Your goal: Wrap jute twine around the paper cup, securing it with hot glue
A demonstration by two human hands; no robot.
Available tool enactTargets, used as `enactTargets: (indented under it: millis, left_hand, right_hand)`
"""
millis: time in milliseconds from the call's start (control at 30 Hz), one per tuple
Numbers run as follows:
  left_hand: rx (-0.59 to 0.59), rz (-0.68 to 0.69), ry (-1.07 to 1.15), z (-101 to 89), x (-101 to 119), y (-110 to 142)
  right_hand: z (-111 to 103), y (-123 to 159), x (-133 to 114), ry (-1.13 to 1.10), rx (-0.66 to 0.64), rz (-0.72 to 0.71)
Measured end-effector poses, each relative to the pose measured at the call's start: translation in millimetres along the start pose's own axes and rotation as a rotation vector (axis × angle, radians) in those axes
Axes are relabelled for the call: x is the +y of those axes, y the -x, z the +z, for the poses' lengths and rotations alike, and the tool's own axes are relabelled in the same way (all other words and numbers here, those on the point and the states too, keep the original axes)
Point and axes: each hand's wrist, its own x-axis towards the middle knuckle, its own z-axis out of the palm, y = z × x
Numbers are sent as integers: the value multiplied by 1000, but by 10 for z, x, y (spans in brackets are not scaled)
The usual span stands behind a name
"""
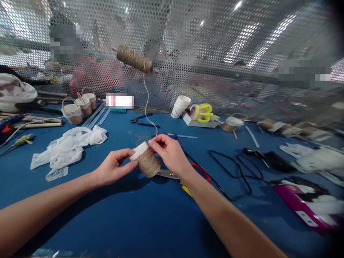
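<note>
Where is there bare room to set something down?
The widest bare patch of blue table lies between the left forearm and right forearm, nearer than the twine-wrapped cup. A smaller one sits between left forearm, white lace and flower sprig. Crowded: right, around the purple object; back, around the stacked cups.

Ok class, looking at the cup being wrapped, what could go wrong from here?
The wrap may loosen: the twine hangs in a slack curve from the spool, and if the right hand lets go, turns could slip on the cup.

The right forearm reaches over the scissors, so it might knock them.

The left hand could dent the cup's white end if it squeezes too hard.
</note>
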Motion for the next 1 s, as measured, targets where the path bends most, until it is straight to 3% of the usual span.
enactTargets:
  millis: [167,400,533,667,700,1000]
  left_hand:
    - [5,21,25,12,3,-4]
    - [13,55,31,13,7,0]
    - [110,148,30,-17,0,-27]
    - [395,32,-34,-97,-73,-108]
    - [422,-15,-39,-118,-98,-131]
    - [400,-126,-62,-179,-158,-204]
  right_hand:
    - [51,49,-12,39,-36,7]
    - [83,51,30,21,29,51]
    - [46,-5,103,-62,80,119]
    - [29,-37,126,-116,103,152]
    - [30,-40,126,-120,107,155]
    - [36,-34,160,-51,126,108]
